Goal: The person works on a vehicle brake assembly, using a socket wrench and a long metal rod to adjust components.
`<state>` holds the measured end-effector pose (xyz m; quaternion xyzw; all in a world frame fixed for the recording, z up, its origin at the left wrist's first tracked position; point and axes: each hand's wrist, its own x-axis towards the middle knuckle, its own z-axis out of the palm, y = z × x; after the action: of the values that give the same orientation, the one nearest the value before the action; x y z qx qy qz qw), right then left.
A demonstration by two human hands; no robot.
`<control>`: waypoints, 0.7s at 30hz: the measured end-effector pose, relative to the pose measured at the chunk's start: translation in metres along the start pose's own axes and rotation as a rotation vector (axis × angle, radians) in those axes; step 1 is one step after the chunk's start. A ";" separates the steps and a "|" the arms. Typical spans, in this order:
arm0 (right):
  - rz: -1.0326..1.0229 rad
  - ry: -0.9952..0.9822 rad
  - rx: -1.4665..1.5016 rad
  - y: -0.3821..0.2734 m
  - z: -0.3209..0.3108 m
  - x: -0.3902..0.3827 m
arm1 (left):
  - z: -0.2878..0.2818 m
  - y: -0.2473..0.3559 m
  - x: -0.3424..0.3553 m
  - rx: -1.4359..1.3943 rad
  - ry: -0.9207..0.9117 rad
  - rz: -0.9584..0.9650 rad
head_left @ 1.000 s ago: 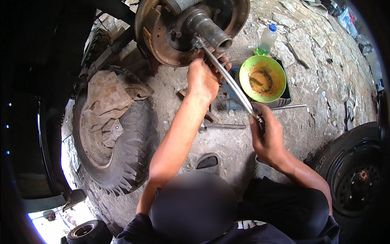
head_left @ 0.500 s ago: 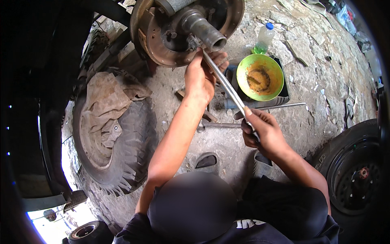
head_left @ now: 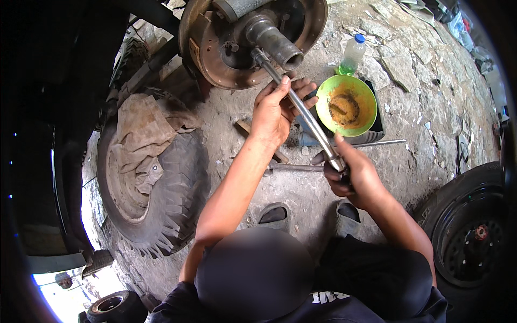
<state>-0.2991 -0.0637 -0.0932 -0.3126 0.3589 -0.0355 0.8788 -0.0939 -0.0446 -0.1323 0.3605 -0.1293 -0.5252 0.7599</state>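
Observation:
A long shiny socket extension bar slants down from the wheel hub between my two hands. Its socket end lies against or just in front of the brake backing plate, beside the protruding spindle tube; whether it sits on a bolt is not clear. My left hand holds the upper part of the bar loosely, thumb on top and fingers partly extended behind it. Closed around the thicker lower end is my right hand, its fingertips dark with grease.
A green bowl with orange-brown grease rests right of the bar, near a blue-capped bottle. Metal rods lie on the stone floor below. A large tyre draped with a brown cloth stands left; another wheel is at right.
My left hand has slid down the bar, away from the hub, leaving the socket end in plain view. My right hand has shifted slightly toward the right, its thumb now raised along the bar.

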 end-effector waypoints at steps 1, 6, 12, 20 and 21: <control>-0.177 0.211 -0.434 0.007 0.009 0.005 | -0.001 0.003 -0.001 0.043 0.057 0.006; -0.253 0.055 -0.116 0.014 -0.002 0.006 | 0.000 -0.006 0.008 0.065 0.132 -0.005; -0.314 0.247 -0.584 0.018 -0.003 0.014 | 0.004 -0.012 0.002 -0.130 0.079 -0.032; 0.064 -0.258 0.338 0.006 0.003 0.009 | 0.011 -0.006 -0.007 -0.249 -0.013 -0.074; -0.034 -0.017 0.012 0.007 0.010 0.008 | 0.018 -0.006 -0.004 -0.300 0.028 -0.070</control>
<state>-0.2883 -0.0557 -0.0964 -0.3137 0.3459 -0.0497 0.8829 -0.1100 -0.0500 -0.1231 0.2548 -0.0261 -0.5597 0.7881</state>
